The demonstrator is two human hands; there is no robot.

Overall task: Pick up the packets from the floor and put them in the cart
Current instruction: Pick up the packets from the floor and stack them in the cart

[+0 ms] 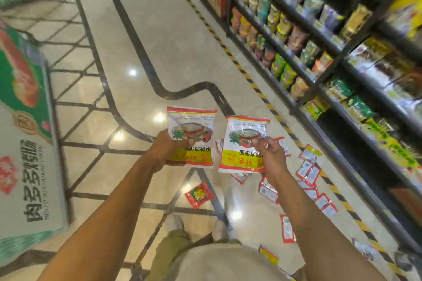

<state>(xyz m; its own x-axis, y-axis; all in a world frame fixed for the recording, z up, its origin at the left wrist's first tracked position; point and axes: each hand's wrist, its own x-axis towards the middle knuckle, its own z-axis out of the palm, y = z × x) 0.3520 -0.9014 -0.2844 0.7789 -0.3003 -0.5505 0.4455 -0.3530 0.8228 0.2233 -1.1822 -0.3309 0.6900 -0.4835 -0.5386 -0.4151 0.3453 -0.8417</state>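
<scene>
My left hand (167, 146) grips a white, red and yellow noodle packet (193, 125) by its lower left side. My right hand (270, 151) pinches a second matching packet (245, 141) near its right edge. Both packets are held up in front of me, above the wire cart (146, 52), whose dark frame and mesh fill the left and middle of the view. Several more packets (308, 173) lie scattered on the floor to the right, along the shelf base. A small red packet (199, 194) lies below my hands; I cannot tell whether it is on the floor or in the cart.
A stocked shelf unit (319, 57) runs along the right, with a yellow-black hazard strip (258, 89) on the floor at its foot. A large green and white carton (25, 134) stands at the left. My shoes (175, 221) are at the bottom, on the glossy tiled floor.
</scene>
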